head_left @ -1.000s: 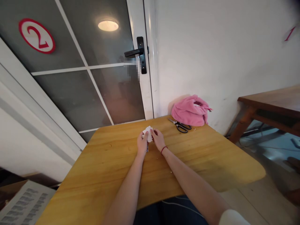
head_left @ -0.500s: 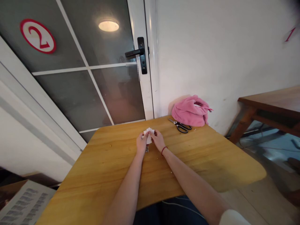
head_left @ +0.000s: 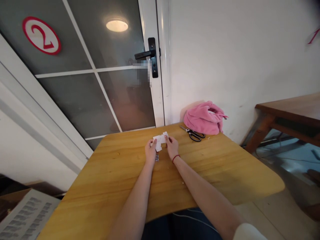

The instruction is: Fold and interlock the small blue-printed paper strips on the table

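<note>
A small white piece of paper (head_left: 158, 140), irregular in outline with faint marks, is held up just above the wooden table (head_left: 120, 180). My left hand (head_left: 150, 151) pinches its left side between thumb and fingers. At its upper right corner, my right hand (head_left: 172, 146) grips the same paper, thumb on top. On the table by my left wrist lies a small dark-and-white patterned piece (head_left: 157, 158), partly hidden by that hand. Black-handled scissors (head_left: 195, 134) rest farther off to the right, apart from both hands.
A pink plush cloth item (head_left: 203, 118) sits at the table's back right edge, against the wall. Behind the table is a glazed door with a black handle (head_left: 153, 57). Another wooden table (head_left: 287, 105) stands at right, and a printed carton (head_left: 27, 213) at lower left.
My hands have drawn slightly apart, the right one moving rightward. The paper, bunched between the fingers before, now shows more of its surface.
</note>
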A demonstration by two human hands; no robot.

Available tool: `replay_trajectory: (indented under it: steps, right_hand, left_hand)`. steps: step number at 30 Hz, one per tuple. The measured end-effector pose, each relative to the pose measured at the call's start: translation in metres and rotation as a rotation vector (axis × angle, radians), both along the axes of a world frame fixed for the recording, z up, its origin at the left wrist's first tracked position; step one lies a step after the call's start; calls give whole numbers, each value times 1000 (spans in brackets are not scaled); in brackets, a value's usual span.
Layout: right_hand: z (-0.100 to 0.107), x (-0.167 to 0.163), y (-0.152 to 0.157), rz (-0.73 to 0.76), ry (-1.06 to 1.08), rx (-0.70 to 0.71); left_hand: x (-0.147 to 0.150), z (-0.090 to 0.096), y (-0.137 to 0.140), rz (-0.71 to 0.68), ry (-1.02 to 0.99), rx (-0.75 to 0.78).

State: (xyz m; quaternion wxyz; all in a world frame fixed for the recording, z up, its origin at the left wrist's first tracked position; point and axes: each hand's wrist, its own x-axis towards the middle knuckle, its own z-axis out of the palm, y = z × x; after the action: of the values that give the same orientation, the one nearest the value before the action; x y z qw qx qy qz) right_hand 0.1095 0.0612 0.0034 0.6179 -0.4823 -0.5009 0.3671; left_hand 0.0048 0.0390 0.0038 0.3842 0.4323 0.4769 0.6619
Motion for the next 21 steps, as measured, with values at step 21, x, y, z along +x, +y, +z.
replay_trajectory:
  steps: [21]
  right_hand:
    - [-9,-22,-8,373,44,-103]
  left_hand:
    - [-8,-5,6,325,450,36]
